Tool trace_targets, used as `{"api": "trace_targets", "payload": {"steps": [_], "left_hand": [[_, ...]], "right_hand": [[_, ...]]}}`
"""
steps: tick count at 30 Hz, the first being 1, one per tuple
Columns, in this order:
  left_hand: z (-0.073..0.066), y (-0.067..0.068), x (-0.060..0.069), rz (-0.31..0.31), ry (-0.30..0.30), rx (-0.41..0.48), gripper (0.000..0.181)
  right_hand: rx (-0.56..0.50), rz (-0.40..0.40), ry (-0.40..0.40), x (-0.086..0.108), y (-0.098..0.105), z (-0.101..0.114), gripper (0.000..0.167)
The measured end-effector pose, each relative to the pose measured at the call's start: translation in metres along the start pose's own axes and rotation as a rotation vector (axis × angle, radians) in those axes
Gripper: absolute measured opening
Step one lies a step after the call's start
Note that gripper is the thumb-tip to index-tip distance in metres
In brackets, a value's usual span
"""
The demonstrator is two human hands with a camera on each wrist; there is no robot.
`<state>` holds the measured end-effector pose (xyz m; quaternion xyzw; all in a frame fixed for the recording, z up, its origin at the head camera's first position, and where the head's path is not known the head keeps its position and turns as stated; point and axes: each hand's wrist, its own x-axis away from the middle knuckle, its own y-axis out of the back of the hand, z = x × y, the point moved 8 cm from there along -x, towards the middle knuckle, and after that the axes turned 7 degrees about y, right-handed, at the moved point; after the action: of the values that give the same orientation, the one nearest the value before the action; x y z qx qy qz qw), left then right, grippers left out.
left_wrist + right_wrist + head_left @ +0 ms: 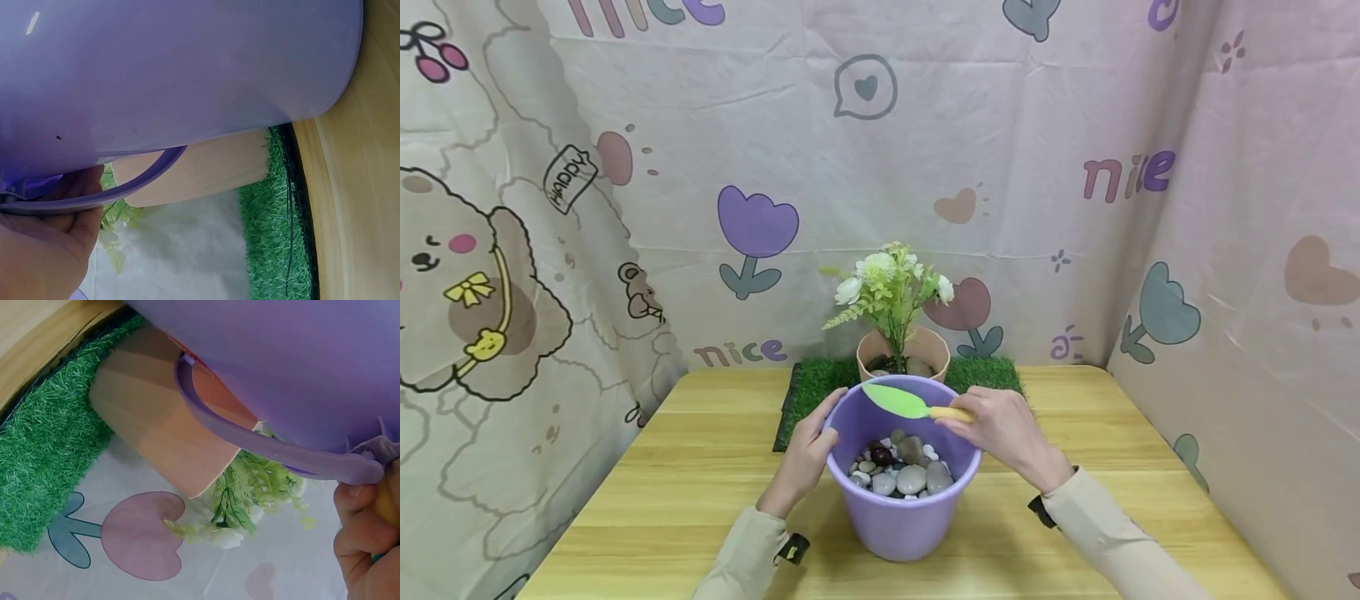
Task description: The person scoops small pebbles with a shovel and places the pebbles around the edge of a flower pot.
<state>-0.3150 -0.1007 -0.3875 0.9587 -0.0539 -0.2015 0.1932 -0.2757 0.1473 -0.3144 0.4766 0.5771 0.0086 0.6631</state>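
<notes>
A purple bucket (901,525) stands upright on the table, with grey, white and dark stones (912,478) in its bottom. At its left rim the left hand (803,454) grips the edge; in the left wrist view that hand (53,244) has its fingers behind the bucket's handle (134,185). Above the right part of the opening, the right hand (1006,429) holds the yellow handle of a small trowel, its green blade (897,401) pointing left over the bucket. The right wrist view has the right hand's curled fingers (365,540) beside the bucket's handle (262,445).
Behind the bucket, a peach pot (931,343) with white flowers and green leaves (887,292) stands on a green turf mat (827,383). The wooden table (655,500) meets a printed cloth (865,167) at the back, with more cloth at both sides.
</notes>
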Motion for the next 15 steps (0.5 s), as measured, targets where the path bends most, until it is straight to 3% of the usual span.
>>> {"api": "trace_targets", "payload": {"steps": [6, 15], "left_hand": [[0.001, 0.0, 0.001, -0.002, -0.006, 0.007, 0.067], [0.004, -0.001, -0.001, 0.007, 0.004, 0.021, 0.068]], "right_hand": [[-0.012, 0.108, 0.032, -0.004, -0.004, 0.003, 0.019], [-0.021, 0.41, 0.001, -0.015, -0.017, 0.004, 0.027]]}}
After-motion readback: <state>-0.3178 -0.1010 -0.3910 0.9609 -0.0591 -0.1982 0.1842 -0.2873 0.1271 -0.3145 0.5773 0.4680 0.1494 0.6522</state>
